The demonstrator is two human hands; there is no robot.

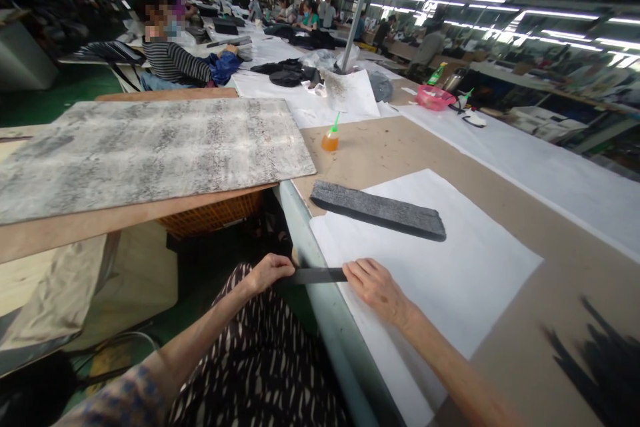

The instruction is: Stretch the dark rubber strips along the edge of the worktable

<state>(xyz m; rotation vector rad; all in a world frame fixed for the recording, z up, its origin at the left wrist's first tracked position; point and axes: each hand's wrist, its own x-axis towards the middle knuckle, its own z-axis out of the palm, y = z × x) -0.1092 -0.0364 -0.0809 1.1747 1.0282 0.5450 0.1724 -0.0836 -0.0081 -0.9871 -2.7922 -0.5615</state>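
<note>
A narrow dark strip [320, 275], which looks like fabric, is stretched level across the edge of the table. My left hand [273, 272] pinches its left end just off the table edge, above my lap. At the other end, my right hand [373, 285] has its fingers closed on the strip, over the white paper sheet [480, 260]. Beyond my hands, a long stack of dark grey strips [377, 209] lies on the paper, apart from both hands.
An orange glue bottle with a green nozzle [331, 137] stands farther back. At left is a mottled grey board [165, 147] on a wooden top. Dark pieces [600, 367] lie at the lower right. A pink basket [434, 97] sits at the back; a person in stripes [175, 63] sits at left.
</note>
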